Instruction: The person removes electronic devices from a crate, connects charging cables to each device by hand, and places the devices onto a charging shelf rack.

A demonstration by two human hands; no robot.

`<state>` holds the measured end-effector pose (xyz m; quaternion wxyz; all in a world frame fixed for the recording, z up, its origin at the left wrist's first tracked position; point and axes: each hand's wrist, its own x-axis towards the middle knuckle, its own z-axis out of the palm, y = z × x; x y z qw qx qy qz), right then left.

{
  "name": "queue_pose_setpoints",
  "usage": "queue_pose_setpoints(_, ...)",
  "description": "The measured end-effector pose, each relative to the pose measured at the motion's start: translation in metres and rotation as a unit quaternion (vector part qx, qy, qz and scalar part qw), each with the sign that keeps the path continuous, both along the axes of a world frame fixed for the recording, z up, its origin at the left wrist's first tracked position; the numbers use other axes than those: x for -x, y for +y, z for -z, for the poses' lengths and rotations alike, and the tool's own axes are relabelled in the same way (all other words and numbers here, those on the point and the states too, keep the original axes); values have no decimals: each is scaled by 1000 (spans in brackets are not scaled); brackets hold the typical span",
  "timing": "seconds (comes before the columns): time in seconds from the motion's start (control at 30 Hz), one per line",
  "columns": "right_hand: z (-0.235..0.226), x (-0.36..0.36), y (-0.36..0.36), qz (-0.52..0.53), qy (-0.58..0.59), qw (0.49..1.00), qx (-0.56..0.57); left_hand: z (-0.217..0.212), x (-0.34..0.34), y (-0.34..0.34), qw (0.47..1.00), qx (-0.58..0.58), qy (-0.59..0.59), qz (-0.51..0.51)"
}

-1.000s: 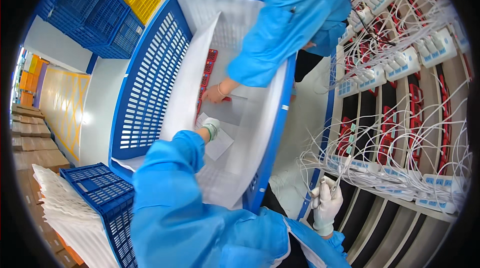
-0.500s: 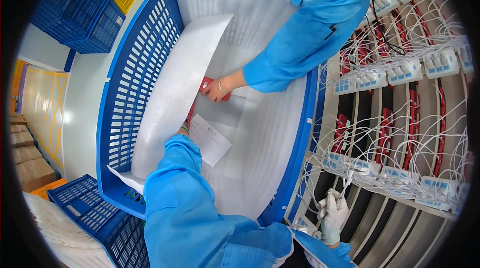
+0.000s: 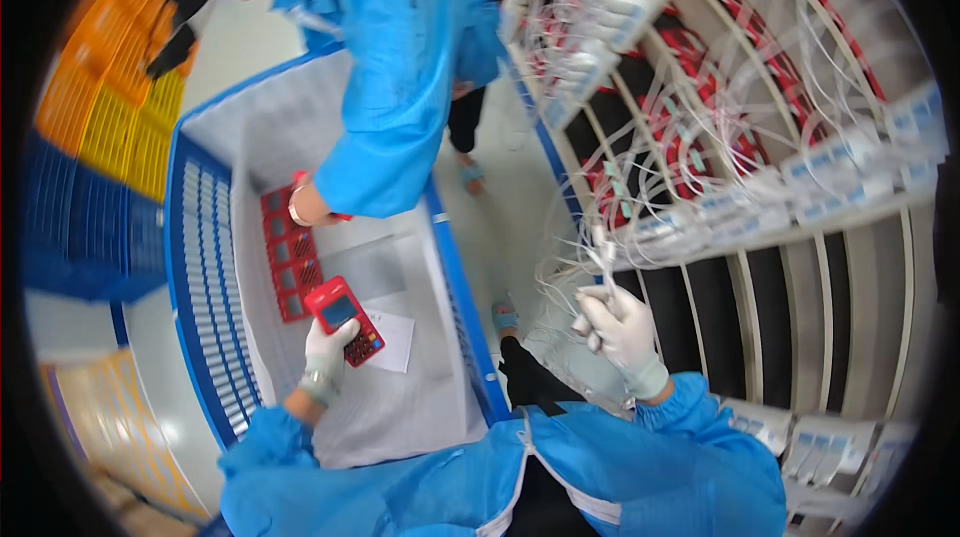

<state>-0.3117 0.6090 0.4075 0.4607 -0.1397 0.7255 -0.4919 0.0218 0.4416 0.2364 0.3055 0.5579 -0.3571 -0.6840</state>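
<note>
In your left hand [image 3: 327, 355], gloved and lowered into the big blue crate [image 3: 205, 287], you are gripping a red handheld terminal [image 3: 345, 320] with a small screen and a keypad. Your fingers close around its lower end from below, and its long axis runs diagonally, screen end up and away from you to the left, keypad end down toward your wrist. It sits above the white lining of the crate, just beside a loose white paper sheet [image 3: 393, 341] that lies to the right of your hand. Just beyond your fingertips, up and to the left, a column of more red terminals [image 3: 285, 262] lies flat along the crate's left wall, their long axes roughly in line with the wall.

Your right hand [image 3: 618, 329], also gloved, is well apart from all this, out past the crate's right rim, pinching a bundle of thin white cables [image 3: 600, 257] that hang from the rack [image 3: 760, 197] of white connector boxes and red devices. So the left hand is the nearer one to the crate's contents by far.

Beyond your left hand, a co-worker's hand [image 3: 303, 205] in a blue sleeve reaches into the same crate, over the far end of the red column. That arm crosses the space above the stack and is what you would meet first if you moved further in.
</note>
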Motion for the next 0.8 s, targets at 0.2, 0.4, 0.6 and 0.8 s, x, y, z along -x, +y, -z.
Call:
queue_pose_setpoints(0.2, -28, 5, 9, 35, -3, 996, 85, -168, 139, 29, 949, 70, 289, 101)
queue_pose_setpoints(0.4, -40, 23, 15, 50, -44, 990, 125, -155, 251, 38, 838, -286, 461, 62)
queue_pose_setpoints(0.6, -35, 42, 19, 77, -34, 990, 112, -146, 285, 53, 848, -299, 435, 44)
queue_pose_setpoints(0.8, -28, 63, 24, 38, -42, 995, 88, -147, 297, 68, 896, -181, 400, 72)
